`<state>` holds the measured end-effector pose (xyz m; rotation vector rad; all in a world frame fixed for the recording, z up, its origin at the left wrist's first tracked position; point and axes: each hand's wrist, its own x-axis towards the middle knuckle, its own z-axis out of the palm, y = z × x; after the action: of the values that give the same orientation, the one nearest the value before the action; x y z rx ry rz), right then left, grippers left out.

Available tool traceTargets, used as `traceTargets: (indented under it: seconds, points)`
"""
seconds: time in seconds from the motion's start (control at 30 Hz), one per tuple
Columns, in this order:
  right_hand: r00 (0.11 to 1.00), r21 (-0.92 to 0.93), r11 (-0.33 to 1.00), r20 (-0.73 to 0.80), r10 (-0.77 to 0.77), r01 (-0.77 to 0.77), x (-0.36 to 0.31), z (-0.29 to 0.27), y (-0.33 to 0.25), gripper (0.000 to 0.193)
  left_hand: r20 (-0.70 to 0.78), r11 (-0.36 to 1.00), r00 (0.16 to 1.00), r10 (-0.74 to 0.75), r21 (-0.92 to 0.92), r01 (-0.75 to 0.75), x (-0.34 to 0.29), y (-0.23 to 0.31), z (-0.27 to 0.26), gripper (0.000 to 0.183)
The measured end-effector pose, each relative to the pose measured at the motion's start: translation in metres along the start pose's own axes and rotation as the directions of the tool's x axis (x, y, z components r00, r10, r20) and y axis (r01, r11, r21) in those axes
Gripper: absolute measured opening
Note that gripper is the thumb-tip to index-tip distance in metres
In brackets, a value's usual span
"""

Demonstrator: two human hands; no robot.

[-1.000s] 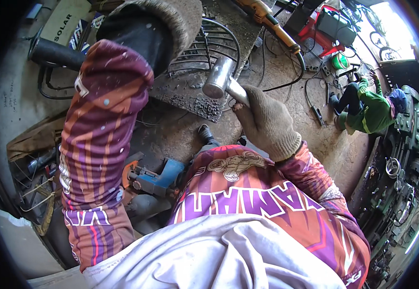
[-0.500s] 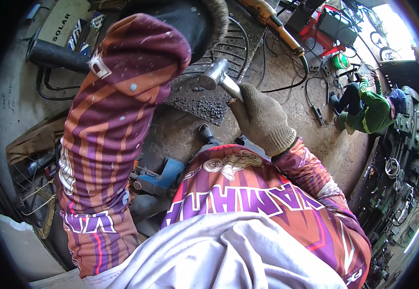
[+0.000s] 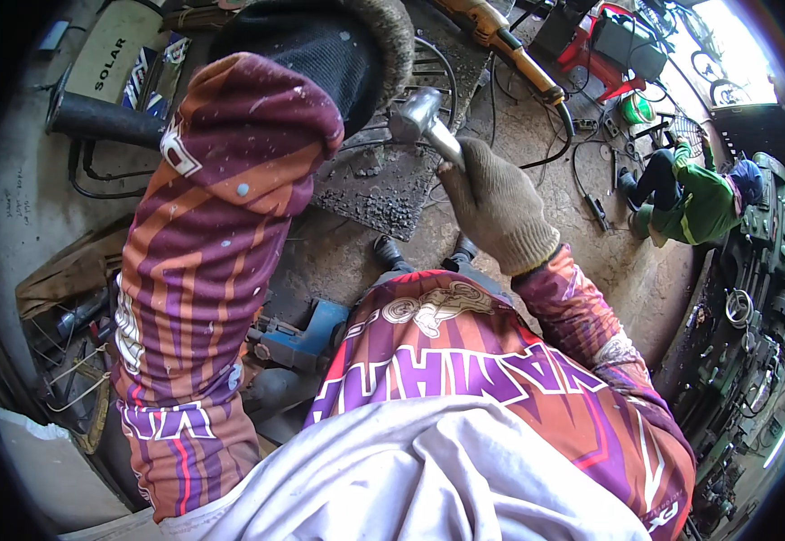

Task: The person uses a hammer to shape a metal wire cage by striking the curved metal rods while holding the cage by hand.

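My right hand (image 3: 500, 207), in a beige knit glove, is wrapped round the short metal handle of a hammer (image 3: 417, 115). The hammer's silvery head points up and left, beside a round grille of curved metal bars (image 3: 446, 77). My left arm rises close to the camera in a patterned sleeve. Its hand (image 3: 311, 63) shows only as dark knit fabric with a fuzzy edge, and its fingers are hidden. Below the hammer lies a metal work plate (image 3: 356, 194) scattered with dark grit, partly covered by my left sleeve.
A yellow corded power tool (image 3: 500, 41) lies beyond the plate. At right a person in green (image 3: 699, 207) sits low, holding a round wire grille (image 3: 685, 131), near dark machinery (image 3: 771, 261). Cables cross the floor. A blue machine part (image 3: 320, 329) stands near my legs.
The hammer and my right hand have shifted slightly right. My left arm has moved a little left and down, baring more dark knit fabric.
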<state>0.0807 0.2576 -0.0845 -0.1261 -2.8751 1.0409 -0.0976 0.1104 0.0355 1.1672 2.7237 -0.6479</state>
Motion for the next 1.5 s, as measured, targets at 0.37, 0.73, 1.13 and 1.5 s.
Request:
traceTargets:
  seconds: [0.37,0.73,1.13,1.5]
  points:
    - [0.996,0.062,0.996,0.067,0.057,-0.061,0.006,-0.009,0.0,0.028,0.066,0.999,0.998,0.007,0.038,-0.01,0.004,0.003,-0.021,0.028]
    - [0.995,0.055,0.998,0.093,-0.038,0.033,0.016,-0.029,-0.01,0.028,0.023,0.998,0.998,-0.053,-0.03,0.054,0.02,0.006,-0.026,0.024]
    - [0.963,0.306,0.952,0.265,-0.059,-0.026,-0.05,-0.041,0.017,0.046,-0.057,0.97,0.985,-0.163,-0.191,0.15,-0.047,0.002,-0.003,0.03]
    - [0.936,0.591,0.733,0.289,0.199,-0.338,-0.044,-0.066,0.01,0.039,-0.34,0.965,0.93,-0.144,-0.258,0.055,-0.111,0.04,0.03,0.056]
